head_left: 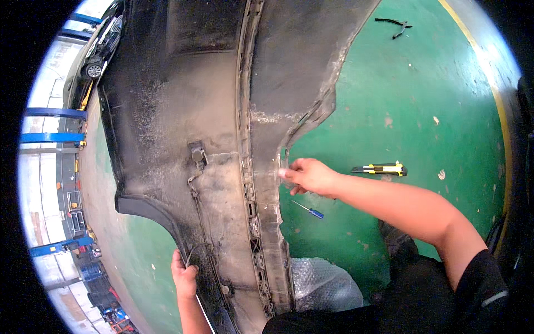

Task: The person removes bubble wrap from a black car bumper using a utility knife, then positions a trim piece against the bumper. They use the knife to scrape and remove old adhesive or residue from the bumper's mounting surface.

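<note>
A large dark car bumper (217, 100) stretches away from me with its dusty inner face showing. Low on its left side, my left hand (184, 274) is closed round the rim of the curved cut-out. A thin cable (200, 222) runs along the panel near that hand, up to a small sensor (197, 154) fixed to the inner face. My right hand (307, 176) pinches the bumper's right edge with thumb and fingers. Whether a small piece sits between those fingertips cannot be made out.
On the green floor lie a blue-handled screwdriver (310, 210), a yellow-and-black utility knife (380, 169) and black pliers (395, 25). Bubble wrap (322, 284) rests close to my legs. Blue lift arms (53, 137) and a parked car (95, 61) stand at the far left.
</note>
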A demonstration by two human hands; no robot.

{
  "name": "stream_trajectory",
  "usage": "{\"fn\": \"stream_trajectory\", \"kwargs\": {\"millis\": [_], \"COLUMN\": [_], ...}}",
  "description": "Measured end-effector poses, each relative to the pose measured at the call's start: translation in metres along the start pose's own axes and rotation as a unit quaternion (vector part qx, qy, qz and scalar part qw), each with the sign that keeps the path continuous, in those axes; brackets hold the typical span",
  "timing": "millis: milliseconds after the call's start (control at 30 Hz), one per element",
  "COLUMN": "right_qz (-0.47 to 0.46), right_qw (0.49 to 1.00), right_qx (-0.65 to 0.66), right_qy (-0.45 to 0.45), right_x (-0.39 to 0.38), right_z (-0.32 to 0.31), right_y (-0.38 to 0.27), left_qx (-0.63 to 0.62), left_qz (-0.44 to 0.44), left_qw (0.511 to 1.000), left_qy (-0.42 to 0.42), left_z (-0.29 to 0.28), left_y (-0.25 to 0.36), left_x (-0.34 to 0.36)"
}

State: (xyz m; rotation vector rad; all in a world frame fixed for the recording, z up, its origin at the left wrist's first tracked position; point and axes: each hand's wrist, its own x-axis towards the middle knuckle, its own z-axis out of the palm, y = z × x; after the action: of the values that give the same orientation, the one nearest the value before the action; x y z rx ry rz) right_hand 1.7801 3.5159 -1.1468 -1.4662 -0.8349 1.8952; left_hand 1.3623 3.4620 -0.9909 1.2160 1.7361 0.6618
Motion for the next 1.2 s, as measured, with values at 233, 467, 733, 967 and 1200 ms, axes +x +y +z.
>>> {"fn": "stream_trajectory", "kwargs": {"millis": [233,467,733,967,1200], "right_qz": [-0.032,-0.131,-0.206,-0.187,-0.149], "right_qw": [0.989,0.919,0.826,0.788,0.740], "right_qx": [-0.143,-0.366,-0.522,-0.586,-0.651], "right_qy": [-0.017,-0.066,-0.056,-0.023,0.082], "right_x": [0.012,0.009,0.011,0.005,0.009], "right_z": [-0.008,-0.038,-0.067,-0.079,-0.102], "right_y": [0.005,-0.008,-0.009,-0.027,-0.036], "left_qx": [0.032,0.027,0.022,-0.010,-0.042], "left_qz": [0.009,0.014,-0.019,0.004,-0.004], "left_qw": [0.999,0.999,1.000,1.000,0.999], "left_qy": [-0.007,-0.013,-0.002,-0.020,-0.001], "left_z": [0.010,0.007,0.005,-0.001,-0.002], "left_y": [0.017,0.021,0.011,0.000,-0.013], "left_x": [0.000,0.001,0.004,0.006,0.011]}}
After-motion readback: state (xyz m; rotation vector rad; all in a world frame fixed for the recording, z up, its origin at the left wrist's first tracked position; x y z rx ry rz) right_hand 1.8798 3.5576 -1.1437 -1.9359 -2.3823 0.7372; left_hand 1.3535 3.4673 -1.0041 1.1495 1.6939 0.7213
